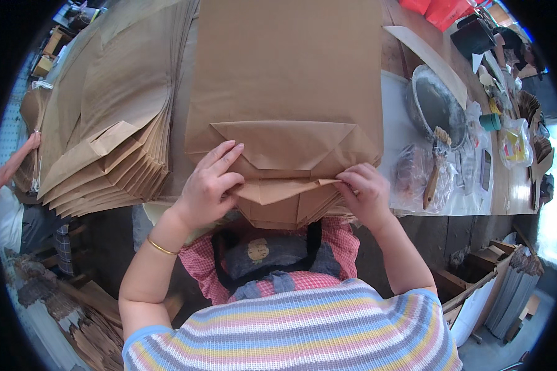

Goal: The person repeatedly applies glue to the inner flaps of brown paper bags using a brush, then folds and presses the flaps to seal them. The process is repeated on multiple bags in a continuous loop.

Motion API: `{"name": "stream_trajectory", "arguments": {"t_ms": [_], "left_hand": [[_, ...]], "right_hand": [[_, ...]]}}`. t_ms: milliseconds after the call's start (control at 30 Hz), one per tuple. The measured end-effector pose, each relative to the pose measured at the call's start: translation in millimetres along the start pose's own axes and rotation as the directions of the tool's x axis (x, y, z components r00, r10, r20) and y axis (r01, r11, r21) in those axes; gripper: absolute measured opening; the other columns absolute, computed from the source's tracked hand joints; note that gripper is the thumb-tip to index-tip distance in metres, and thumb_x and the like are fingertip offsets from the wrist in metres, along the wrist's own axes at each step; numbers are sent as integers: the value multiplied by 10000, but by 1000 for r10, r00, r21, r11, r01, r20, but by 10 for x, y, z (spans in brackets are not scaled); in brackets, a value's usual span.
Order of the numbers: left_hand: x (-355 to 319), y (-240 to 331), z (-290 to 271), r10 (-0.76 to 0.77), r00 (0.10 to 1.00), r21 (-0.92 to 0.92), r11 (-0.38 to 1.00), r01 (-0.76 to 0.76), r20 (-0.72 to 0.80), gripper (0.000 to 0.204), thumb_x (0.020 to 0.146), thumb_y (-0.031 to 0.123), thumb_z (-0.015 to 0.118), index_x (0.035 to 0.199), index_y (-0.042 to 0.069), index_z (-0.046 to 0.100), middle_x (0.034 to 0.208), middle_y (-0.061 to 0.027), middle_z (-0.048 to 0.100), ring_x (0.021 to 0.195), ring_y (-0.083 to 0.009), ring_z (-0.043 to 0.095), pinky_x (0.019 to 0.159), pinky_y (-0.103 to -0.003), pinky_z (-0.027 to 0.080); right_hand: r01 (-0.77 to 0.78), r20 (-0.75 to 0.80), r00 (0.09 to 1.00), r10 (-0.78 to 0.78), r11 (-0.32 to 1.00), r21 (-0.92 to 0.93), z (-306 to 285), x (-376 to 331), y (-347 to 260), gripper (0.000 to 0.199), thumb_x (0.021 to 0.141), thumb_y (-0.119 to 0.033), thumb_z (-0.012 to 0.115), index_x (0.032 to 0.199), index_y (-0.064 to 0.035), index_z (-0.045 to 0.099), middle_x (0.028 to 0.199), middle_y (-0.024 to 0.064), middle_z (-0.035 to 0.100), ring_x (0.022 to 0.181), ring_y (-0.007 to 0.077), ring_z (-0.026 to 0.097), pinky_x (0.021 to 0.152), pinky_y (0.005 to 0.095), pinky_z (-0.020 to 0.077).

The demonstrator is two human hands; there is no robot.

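Observation:
A large brown paper bag (284, 68) lies flat in front of me, its bottom end towards me with a folded flap across it. My left hand (213, 182) is at the left of that end; thumb and lower fingers pinch the paper edge, while two fingers stretch over the flap. At the right corner, my right hand (365, 191) pinches the folded paper edge between thumb and fingers. Between the hands, the near folds of the bag hang over the table's front edge.
Left of the bag lies a fanned stack of brown paper bags (111, 111). On the right stand a basin of greyish paste (438, 105) and a wooden-handled brush (435, 170) on clear plastic. Another person's hand (33, 141) shows at the far left.

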State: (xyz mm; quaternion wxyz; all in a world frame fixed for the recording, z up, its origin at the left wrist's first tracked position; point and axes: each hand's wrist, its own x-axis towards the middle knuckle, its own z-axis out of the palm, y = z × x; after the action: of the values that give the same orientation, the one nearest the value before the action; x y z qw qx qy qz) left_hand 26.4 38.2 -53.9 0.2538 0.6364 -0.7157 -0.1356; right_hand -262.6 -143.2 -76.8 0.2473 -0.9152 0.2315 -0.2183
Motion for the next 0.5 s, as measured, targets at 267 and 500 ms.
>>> {"name": "stream_trajectory", "arguments": {"t_ms": [267,500], "left_hand": [[345,-152,234,-364,892,-193,927,320,-267,188,791,62,706,735,-10,541,800,-116,548,798,-293,544,710,-383,439],[616,7,326,-541,765,276,721,635,-348,412,837,421,683,741,31,587,813,-146,624,807,-337,619,707,-447,489]], "right_hand": [[-303,-11,946,323,899,317,206,524,122,125,763,-133,749,780,-33,675,735,80,590,758,252,583,659,366,465],[-411,-47,911,409,906,-100,249,769,-44,359,771,-362,761,677,-38,638,739,98,632,685,300,612,632,400,487]]}}
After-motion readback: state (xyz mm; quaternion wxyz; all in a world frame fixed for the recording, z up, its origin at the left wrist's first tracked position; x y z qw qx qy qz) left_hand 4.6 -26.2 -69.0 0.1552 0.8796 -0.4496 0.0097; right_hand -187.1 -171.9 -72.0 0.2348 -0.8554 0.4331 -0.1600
